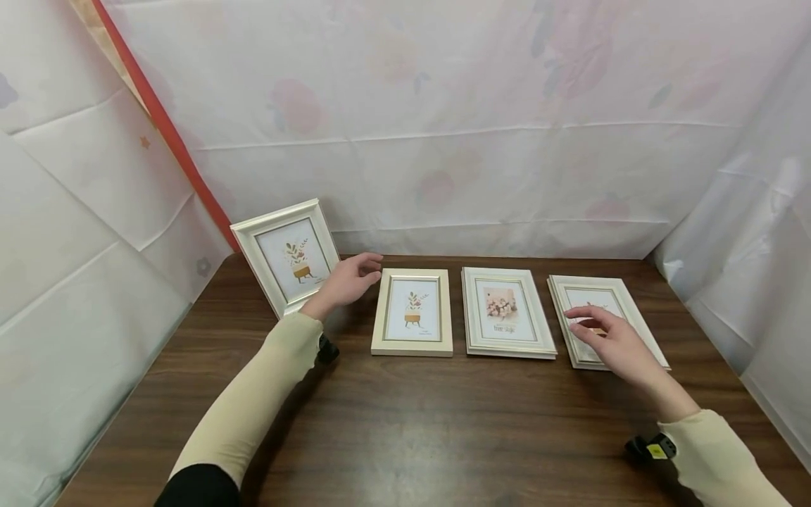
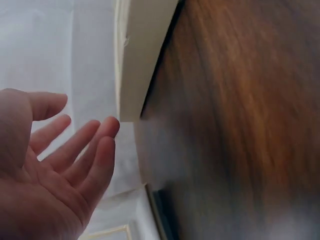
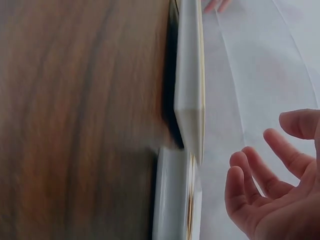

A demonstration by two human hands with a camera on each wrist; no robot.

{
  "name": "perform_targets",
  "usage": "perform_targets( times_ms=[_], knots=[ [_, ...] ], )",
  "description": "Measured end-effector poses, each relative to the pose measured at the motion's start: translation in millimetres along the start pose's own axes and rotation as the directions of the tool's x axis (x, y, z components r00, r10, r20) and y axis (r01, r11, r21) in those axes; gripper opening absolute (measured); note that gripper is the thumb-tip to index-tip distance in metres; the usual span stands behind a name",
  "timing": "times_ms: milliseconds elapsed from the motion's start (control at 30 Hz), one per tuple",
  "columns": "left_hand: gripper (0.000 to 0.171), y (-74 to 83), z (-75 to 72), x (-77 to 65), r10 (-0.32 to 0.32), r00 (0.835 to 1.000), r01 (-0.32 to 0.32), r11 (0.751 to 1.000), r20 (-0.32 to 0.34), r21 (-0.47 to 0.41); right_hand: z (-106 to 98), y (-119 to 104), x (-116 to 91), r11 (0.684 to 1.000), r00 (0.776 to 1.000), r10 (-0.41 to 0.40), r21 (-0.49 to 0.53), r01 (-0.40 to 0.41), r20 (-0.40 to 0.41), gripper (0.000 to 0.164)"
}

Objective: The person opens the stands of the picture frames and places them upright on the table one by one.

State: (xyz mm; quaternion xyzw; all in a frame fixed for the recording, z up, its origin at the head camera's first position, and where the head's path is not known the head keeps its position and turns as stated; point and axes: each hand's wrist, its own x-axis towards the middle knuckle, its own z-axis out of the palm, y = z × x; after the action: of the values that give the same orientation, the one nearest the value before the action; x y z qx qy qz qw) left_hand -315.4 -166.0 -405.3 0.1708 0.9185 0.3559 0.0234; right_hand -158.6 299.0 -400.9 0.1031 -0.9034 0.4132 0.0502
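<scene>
Fingers (image 2: 102,167) loosely bent, empty: our left hand (image 1: 348,283) just left of cream frame (image 1: 412,313), our right hand (image 1: 613,343) well right. Apparently pre-grasp; next move would call for closing.

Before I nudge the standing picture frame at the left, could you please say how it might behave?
The standing picture frame may tip if pushed, as it stands on edge rather than lying flat. Its straight, wide border suggests it would stay stiff.
</scene>
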Motion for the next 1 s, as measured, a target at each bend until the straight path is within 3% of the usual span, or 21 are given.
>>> perform_targets(
  times_ms=[133,467,600,833,1000],
  knots=[
    [0.042,1.8,7.6,6.4,-0.021,1.0,0.019,0.996,0.016,0.087,10.9,-9.3,-4.1,0.997,0.997,-0.073,-0.016,0.073,0.018,0.024],
    [0.047,4.3,17.3,20.7,-0.169,0.981,0.154,0.978,0.1,0.144,36.1,-29.7,-12.7,0.991,0.983,-0.131,-0.013,0.134,0.127,0.017],
    [0.053,-1.1,20.4,28.0,-0.214,0.969,0.196,0.971,0.126,0.139,43.6,-29.8,-12.2,0.988,0.976,-0.143,-0.029,0.15,0.161,0.015],
    [0.066,-0.7,21.8,33.8,-0.319,0.932,0.309,0.947,0.169,0.083,53.4,-25.0,-11.1,0.983,0.963,-0.183,0.006,0.186,0.196,0.015],
    [0.056,3.3,20.3,32.1,-0.327,0.935,0.325,0.945,0.137,0.036,54.6,-24.9,-11.6,0.983,0.961,-0.18,0.007,0.183,0.21,0.016]
  ],
)
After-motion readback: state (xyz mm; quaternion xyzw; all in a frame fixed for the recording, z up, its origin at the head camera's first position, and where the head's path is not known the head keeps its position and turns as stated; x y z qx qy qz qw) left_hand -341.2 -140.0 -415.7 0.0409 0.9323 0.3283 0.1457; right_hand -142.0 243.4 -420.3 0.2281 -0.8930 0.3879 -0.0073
